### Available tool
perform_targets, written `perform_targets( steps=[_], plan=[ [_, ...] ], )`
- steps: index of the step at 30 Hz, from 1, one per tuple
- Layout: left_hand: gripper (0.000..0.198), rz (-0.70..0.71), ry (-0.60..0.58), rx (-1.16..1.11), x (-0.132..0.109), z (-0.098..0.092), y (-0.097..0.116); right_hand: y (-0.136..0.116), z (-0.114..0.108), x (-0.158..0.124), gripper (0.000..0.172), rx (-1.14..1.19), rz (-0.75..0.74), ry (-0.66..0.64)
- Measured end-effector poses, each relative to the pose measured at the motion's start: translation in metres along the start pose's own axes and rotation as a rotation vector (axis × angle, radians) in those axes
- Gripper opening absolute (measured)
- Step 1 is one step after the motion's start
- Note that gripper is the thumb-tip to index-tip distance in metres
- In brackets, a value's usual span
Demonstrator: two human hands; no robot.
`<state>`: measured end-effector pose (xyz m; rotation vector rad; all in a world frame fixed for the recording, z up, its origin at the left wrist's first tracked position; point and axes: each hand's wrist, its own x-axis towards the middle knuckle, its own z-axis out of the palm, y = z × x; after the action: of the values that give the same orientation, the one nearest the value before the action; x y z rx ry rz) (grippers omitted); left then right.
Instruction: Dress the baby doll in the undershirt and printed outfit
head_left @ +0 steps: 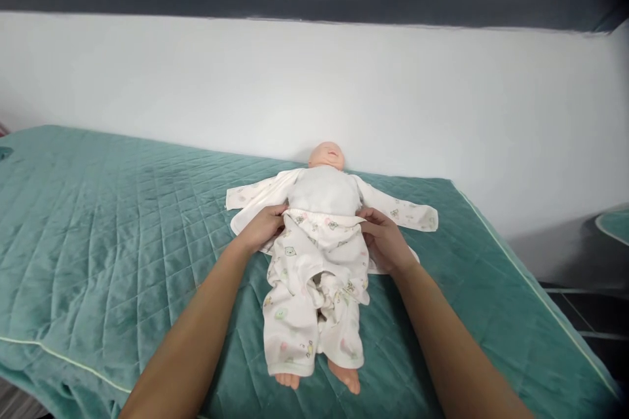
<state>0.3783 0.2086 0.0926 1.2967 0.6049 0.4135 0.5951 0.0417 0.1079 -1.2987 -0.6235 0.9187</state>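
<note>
Forearms (194, 334) flank doll (324, 190) on green quilted cover (122, 242); white wall (221, 85) behind.

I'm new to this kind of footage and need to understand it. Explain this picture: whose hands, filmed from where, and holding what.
There's no machine here: a person's bare left hand and right hand reach forward. The single picture comes from a camera worn on their head, looking forward and down. A doll lies face up on a green quilted cover. Its patterned top is open, sleeves spread out sideways. Each hand grips one side of the waistband of the patterned trousers on its legs.
</note>
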Motion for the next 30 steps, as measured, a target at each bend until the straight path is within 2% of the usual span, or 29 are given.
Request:
perform_targets(
  steps=[2,5,8,12,16,21,27,30],
  plan=[
    [0.034,0.006,-0.008,-0.030,-0.006,0.005,0.006,0.000,0.001,-0.004,0.022,-0.042,-0.014,0.042],
    [0.041,-0.015,-0.018,-0.072,-0.013,0.013,0.015,-0.002,-0.001,-0.010,0.021,-0.246,-0.056,0.090],
    [0.048,-0.040,-0.020,-0.120,-0.016,0.019,0.018,-0.004,-0.005,-0.013,0.025,-0.350,-0.028,0.060],
    [0.053,-0.075,-0.042,-0.194,-0.016,0.023,0.014,-0.006,-0.008,-0.015,0.028,-0.297,0.024,-0.067],
    [0.059,-0.075,-0.040,-0.258,-0.016,0.026,0.008,-0.008,-0.009,-0.018,0.030,-0.260,0.036,-0.125],
    [0.057,-0.044,-0.035,-0.226,-0.020,0.028,0.008,-0.012,-0.017,-0.020,0.037,-0.211,0.040,-0.234],
    [0.057,-0.005,-0.035,-0.205,-0.024,0.034,0.011,-0.015,-0.019,-0.020,0.035,-0.208,0.046,-0.250],
    [0.055,-0.019,-0.034,-0.186,-0.024,0.034,0.011,-0.011,-0.015,-0.019,0.031,-0.250,0.047,-0.188]
  ],
)
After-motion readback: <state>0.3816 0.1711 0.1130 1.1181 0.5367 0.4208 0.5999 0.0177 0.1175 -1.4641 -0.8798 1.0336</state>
